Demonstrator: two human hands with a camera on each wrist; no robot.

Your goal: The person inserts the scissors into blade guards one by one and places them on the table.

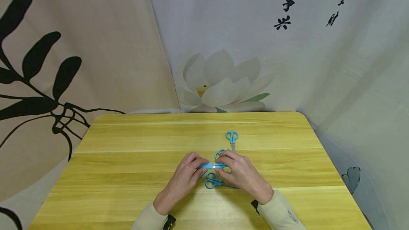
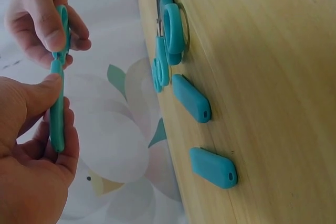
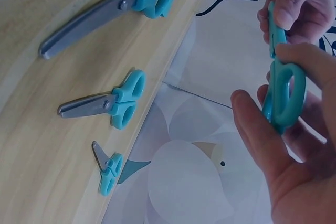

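In the head view my left hand [image 1: 186, 173] pinches a blue blade cover [image 1: 206, 165] between thumb and fingers. My right hand [image 1: 241, 169] grips the blue handles of a pair of scissors [image 3: 290, 95], its thumb and fingers on the loops. The scissors point toward the cover, and a short length of metal blade [image 1: 213, 165] shows between the two hands; the rest of the blade is hidden in the cover. Both hands are raised above the wooden table. In the left wrist view two more blue covers [image 2: 191, 98] lie on the table near the hands.
Three other blue-handled scissors lie uncovered on the wooden table [image 1: 127, 173]: one pair [image 1: 213, 180] nearest me, a second pair [image 3: 126, 100] partly behind my right hand, and a third pair [image 1: 232, 137] farthest back. A printed curtain [image 1: 223, 38] hangs behind the table.
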